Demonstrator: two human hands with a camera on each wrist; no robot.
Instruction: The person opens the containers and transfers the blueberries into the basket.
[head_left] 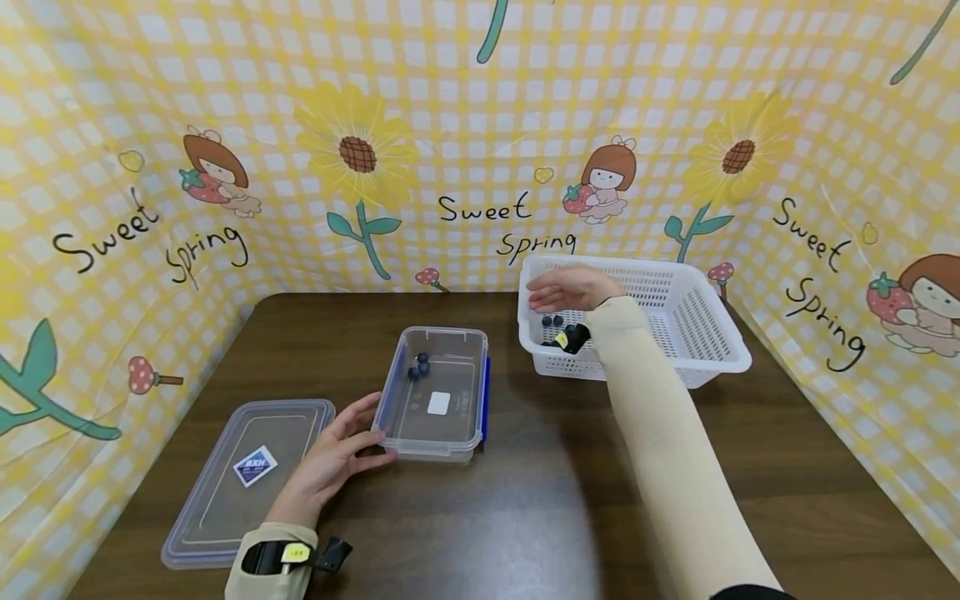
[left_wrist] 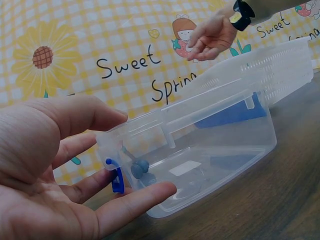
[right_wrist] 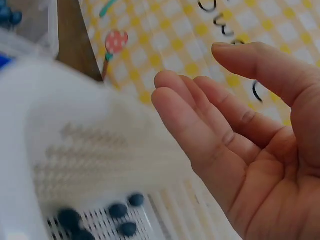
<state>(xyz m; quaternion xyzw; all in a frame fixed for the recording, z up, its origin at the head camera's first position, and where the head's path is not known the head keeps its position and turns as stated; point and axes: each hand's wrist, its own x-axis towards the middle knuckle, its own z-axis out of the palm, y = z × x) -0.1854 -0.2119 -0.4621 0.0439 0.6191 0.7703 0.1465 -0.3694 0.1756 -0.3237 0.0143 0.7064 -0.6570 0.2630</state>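
Observation:
A clear plastic food container (head_left: 450,425) with blue side latches stands mid-table, a few blueberries (head_left: 418,367) in its far left corner. My left hand (head_left: 337,450) rests against its left side. In the left wrist view the thumb touches the rim, while the other fingers spread loosely along the outside by a blue latch (left_wrist: 118,181). My right hand (head_left: 573,288) hovers over the left end of a white slotted basket (head_left: 720,333). Its fingers are gently bent and hold nothing. Several blueberries (right_wrist: 118,210) lie on the basket's floor beneath it.
A flat clear lid (head_left: 217,508) with a blue and white sticker lies left of the container, partly under my left forearm. Behind the dark wooden table (head_left: 525,533) hangs a yellow checked cloth (head_left: 465,125), which also encloses both sides.

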